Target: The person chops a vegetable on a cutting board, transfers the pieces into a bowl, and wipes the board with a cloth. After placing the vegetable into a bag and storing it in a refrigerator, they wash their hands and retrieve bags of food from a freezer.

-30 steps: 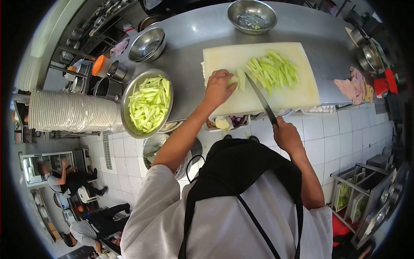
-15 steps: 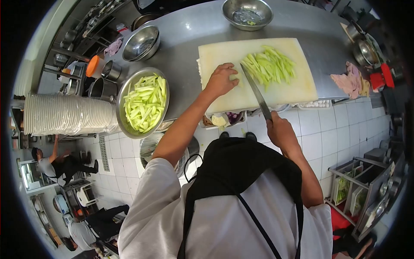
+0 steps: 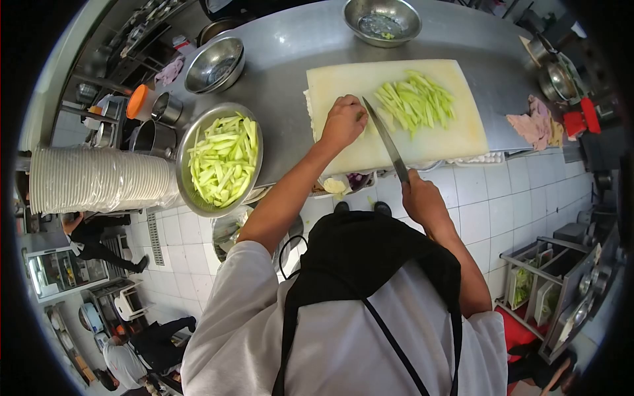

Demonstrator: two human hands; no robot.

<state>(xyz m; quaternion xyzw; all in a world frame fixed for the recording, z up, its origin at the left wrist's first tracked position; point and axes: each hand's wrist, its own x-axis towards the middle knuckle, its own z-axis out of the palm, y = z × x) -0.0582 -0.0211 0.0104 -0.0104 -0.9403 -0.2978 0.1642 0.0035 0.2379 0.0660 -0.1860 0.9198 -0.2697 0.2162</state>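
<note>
My right hand (image 3: 423,200) is closed round the handle of a long knife (image 3: 389,143), whose blade slants across the white cutting board (image 3: 337,76). The tip points up and left, beside a pile of pale green vegetable strips (image 3: 417,102) on the board. My left hand (image 3: 345,121) is over the left part of the board, left of the blade, with its fingers curled inward. Whether anything is between those fingers is hidden. Left of the board, a metal bowl (image 3: 257,160) holds more green strips (image 3: 223,158).
Two metal bowls (image 3: 215,64) (image 3: 382,20) stand at the back. Stacked wrapped plates (image 3: 99,181) and an orange-lidded container (image 3: 137,102) are at left. A pink cloth (image 3: 531,123) lies at right. Two people (image 3: 102,241) (image 3: 148,350) are at far left, another (image 3: 541,366) at lower right.
My left hand has curled its fingers more and shifted slightly right. The knife has moved slightly left with my right hand. A person at far left has moved left.
</note>
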